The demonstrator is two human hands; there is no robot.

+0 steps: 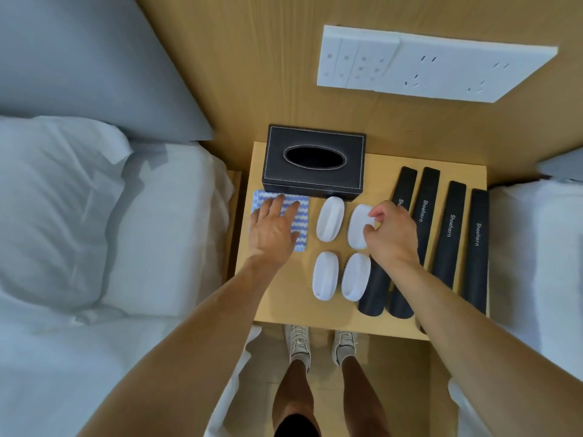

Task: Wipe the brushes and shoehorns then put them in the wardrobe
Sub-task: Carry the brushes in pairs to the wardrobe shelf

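Wooden counter (pixel 372 323) between two beds, both my hands over it.
Four black shoehorns (pixel 449 228) fill its right edge, four white brushes (pixel 326 275) sit mid-counter; my left hand (pixel 273 230) lies fingers spread on the striped cloth (pixel 299 225) near the left edge, my right hand (pixel 392 236) has its fingers pinching the far-right brush (pixel 358 227).
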